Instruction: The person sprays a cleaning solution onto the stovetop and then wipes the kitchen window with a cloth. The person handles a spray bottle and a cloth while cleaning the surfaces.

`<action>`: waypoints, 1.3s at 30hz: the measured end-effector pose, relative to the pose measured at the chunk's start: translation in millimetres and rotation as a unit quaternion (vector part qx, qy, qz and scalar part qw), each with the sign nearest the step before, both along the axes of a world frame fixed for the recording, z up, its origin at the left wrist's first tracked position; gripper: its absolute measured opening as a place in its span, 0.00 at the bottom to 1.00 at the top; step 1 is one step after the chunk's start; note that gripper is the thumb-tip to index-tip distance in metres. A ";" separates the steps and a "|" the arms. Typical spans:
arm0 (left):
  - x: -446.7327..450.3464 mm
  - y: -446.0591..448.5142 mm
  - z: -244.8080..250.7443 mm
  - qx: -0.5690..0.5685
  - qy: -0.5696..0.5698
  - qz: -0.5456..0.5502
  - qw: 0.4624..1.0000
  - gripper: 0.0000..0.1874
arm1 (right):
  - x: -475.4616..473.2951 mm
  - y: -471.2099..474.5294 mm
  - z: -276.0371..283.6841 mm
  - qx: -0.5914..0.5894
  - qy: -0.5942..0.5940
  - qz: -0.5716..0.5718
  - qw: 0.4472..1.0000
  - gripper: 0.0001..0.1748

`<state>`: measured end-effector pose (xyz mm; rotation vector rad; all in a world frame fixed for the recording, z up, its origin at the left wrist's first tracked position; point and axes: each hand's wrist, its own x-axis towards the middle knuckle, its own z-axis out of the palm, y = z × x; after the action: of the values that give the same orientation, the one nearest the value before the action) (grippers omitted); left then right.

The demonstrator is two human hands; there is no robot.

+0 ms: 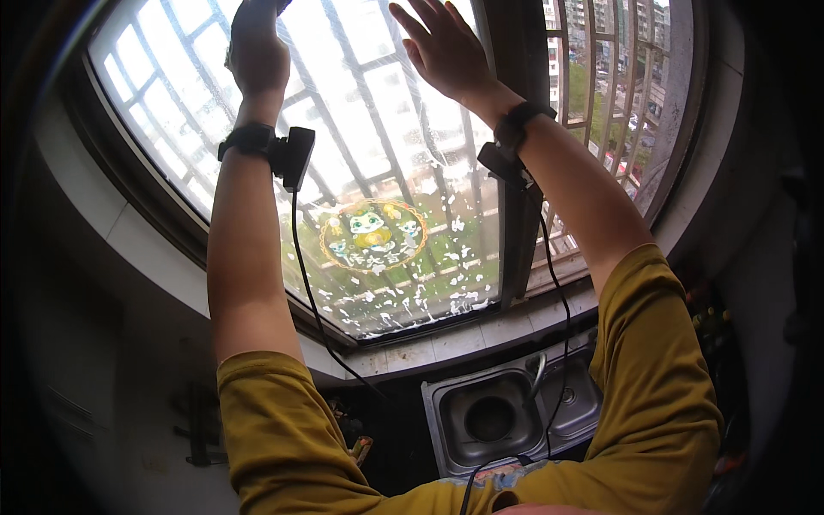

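Both my arms reach up in front of a window pane [360, 148]. My left hand [257, 61] is at the upper left of the glass, its fingertips cut off by the picture's top edge. A bit of something dark shows beside it, too little to name. My right hand [444, 58], fingers spread and holding nothing, is at the upper right of the pane; whether it touches the glass I cannot tell. White foam [412, 302] spots and streaks the lower pane, around a round cartoon sticker [373, 235]. Streaky wet marks show higher up.
The dark window frame [518, 161] parts the pane from an opening on the right, with metal bars [589, 84] outside. Below runs a tiled sill [450, 344]. A double-bowl steel sink [450, 444] with a faucet [539, 373] holds a dark round pan [489, 418]. Cables hang from both wrist devices.
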<state>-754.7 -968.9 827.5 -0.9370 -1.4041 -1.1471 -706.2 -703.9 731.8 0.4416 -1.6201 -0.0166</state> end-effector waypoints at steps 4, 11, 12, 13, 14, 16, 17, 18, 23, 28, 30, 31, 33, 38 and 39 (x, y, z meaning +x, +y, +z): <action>-4.9 11.5 -71.3 -0.224 0.248 0.310 0.890 0.26 | -16.7 -13.0 5.6 -0.047 0.004 0.024 0.999 0.32; 29.5 -16.3 -248.0 -0.538 0.290 0.349 0.710 0.25 | -19.9 -15.4 -1.4 -0.044 0.023 -0.038 0.998 0.33; 27.9 -20.0 -240.5 -0.551 0.309 0.355 0.689 0.25 | -20.1 -15.0 -1.0 -0.039 0.034 -0.029 0.998 0.33; 24.1 -21.5 -222.0 -0.556 0.330 0.364 0.670 0.25 | -20.1 -14.6 -1.3 -0.039 0.030 -0.024 0.998 0.33; 20.7 -22.9 -194.9 -0.504 0.294 0.362 0.727 0.26 | -20.2 -14.6 -1.5 -0.038 0.028 -0.018 0.999 0.32; 16.5 -25.6 -121.4 -0.349 0.254 0.309 0.847 0.30 | -20.9 -14.7 -2.1 -0.042 0.033 -0.008 0.999 0.32; 19.1 -17.4 -92.5 -0.266 0.217 0.352 0.871 0.33 | -21.7 -14.5 -2.1 -0.045 0.030 -0.002 0.999 0.32; 22.6 -11.0 -64.2 -0.239 0.166 0.355 0.888 0.35 | -22.6 -14.0 -2.6 -0.047 0.029 0.004 0.998 0.32; 31.0 51.2 -78.5 -0.069 -0.023 -0.005 0.997 0.16 | -26.5 -5.3 -1.5 -0.057 0.030 0.050 0.997 0.30; 22.0 59.4 -179.7 -0.373 0.262 0.321 0.830 0.22 | -27.7 -2.0 -2.5 -0.050 0.052 0.094 0.993 0.27; 29.4 61.7 -233.9 -0.437 0.264 0.310 0.802 0.25 | -27.4 -3.1 -3.3 -0.046 0.039 0.063 0.996 0.30; 30.3 54.0 -252.8 -0.487 0.290 0.340 0.751 0.28 | -27.4 -3.9 -3.5 -0.046 0.028 0.041 0.998 0.31; 29.2 36.1 -271.1 -0.536 0.310 0.339 0.708 0.27 | -26.4 -5.2 -4.1 -0.038 0.003 -0.011 0.999 0.35; 14.1 -42.3 -183.4 -0.437 0.257 0.418 0.754 0.27 | -21.7 -20.4 -2.5 -0.027 -0.016 -0.075 0.997 0.40; 10.3 -53.9 -150.6 -0.353 0.188 0.367 0.840 0.28 | -22.0 -27.2 -2.3 -0.032 -0.012 -0.097 0.995 0.40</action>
<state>-744.4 -1022.8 677.0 -0.9039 -1.6472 0.1641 -728.2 -731.1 729.5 0.2341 -1.6779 -0.1054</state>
